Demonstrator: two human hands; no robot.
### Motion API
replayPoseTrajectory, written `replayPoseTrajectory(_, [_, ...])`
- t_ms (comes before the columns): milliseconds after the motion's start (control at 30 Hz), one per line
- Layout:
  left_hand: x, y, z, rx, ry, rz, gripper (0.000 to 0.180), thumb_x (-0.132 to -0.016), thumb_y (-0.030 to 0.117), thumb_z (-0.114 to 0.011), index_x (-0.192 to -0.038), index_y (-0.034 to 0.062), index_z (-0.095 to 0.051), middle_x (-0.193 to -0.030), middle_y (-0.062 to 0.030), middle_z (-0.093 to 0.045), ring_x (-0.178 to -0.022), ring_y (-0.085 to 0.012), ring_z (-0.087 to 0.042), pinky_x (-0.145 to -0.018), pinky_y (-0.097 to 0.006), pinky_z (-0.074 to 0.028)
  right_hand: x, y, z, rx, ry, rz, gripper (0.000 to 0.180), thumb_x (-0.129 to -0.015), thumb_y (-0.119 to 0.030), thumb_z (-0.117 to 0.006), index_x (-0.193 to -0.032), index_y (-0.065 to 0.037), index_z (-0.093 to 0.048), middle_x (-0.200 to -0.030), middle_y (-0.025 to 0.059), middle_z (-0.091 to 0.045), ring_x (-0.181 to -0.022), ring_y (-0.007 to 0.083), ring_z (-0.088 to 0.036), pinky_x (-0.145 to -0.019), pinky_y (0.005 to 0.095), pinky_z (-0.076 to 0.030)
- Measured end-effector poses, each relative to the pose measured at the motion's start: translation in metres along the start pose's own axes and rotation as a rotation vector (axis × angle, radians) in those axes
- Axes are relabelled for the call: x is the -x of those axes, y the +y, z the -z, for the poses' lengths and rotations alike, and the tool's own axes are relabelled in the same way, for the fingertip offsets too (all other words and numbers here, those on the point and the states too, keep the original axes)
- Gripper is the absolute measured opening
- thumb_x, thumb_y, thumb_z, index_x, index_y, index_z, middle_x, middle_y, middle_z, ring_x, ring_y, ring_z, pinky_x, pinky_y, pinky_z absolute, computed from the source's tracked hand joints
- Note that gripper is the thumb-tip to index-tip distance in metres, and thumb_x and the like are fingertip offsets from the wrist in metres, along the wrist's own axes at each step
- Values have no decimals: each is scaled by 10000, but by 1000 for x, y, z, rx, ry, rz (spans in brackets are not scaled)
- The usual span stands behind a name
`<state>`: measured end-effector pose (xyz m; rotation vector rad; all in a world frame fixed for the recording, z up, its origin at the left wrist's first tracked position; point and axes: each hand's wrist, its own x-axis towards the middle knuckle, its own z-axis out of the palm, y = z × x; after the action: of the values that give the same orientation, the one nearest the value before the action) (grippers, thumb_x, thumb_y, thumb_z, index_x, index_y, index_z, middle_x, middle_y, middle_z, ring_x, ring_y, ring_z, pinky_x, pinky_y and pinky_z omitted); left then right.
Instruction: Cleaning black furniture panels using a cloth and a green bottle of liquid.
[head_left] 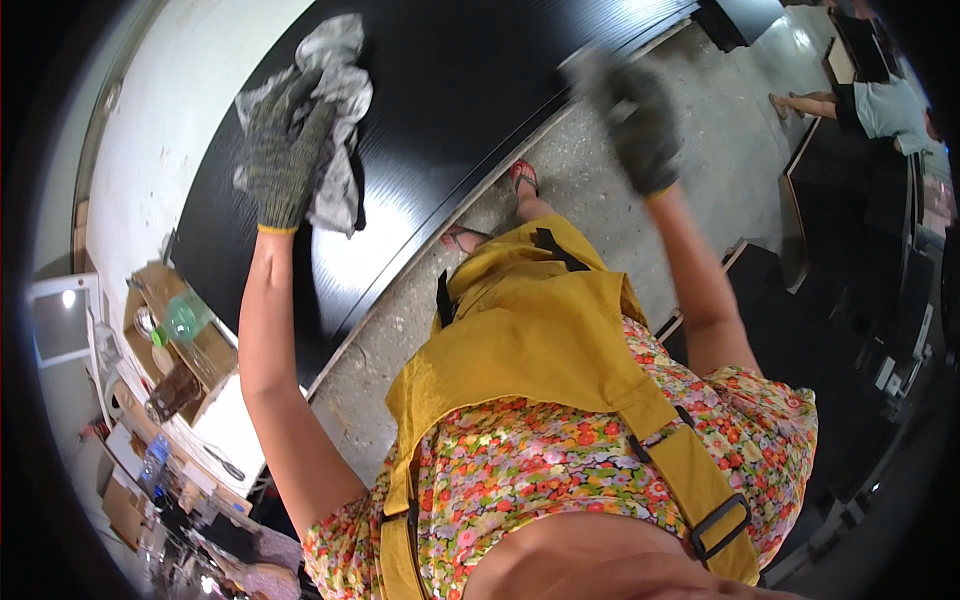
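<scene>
My left hand (285,160), in a dark grey-green knitted glove with a yellow cuff, lies on a crumpled grey cloth (340,185). Its fingers are stretched out and apart over the cloth. Beneath both is a glossy black wood-grain panel (440,120). My right hand (635,125), gloved alike, is blurred by motion beyond the panel's right edge, above the floor. Its fingers look curled, and a pale grey smear shows at their tips; what it is cannot be made out.
A cardboard box (150,290) with a green-tinted bottle (185,317) stands left of the panel. Dark boards (755,310) lean or lie at the right. A person (890,110) in a light top is at the far right. Concrete floor (735,130) lies between.
</scene>
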<state>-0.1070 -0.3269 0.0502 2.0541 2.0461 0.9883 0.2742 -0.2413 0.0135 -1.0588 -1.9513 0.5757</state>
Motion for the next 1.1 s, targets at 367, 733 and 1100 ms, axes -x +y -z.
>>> replayPoseTrajectory(367, [2,-2,-8,-12,23,24,352,-920,178,-645,-1269,127,-640,-1328,-84,-605,-1226,-250,-562,-1045,-353,-416,112,-72,-101,71,-194,380,556,-808,-470,-720,-1235,-124,-631,-1309,120,-579,-1250,313,-514,-1086,467,-350])
replayPoseTrajectory(733, [116,-63,79,113,94,238,336,-924,113,-640,-1253,46,-631,-1283,-97,-634,-1209,-203,-569,-1039,-324,-417,18,13,-21,297,-48,243,607,-829,-296,-750,-1346,-101,-500,-1289,83,-582,-1159,267,-560,-1012,424,-436])
replayPoseTrajectory(1100, [127,-116,94,-570,38,-450,372,-880,232,-679,-1244,163,-643,-1268,-117,-620,-1183,-290,-575,-1000,-373,-443,181,-238,-183,19,-496,533,485,-918,-388,-565,-1343,-156,-541,-1253,100,-549,-1074,270,-549,-920,460,-434])
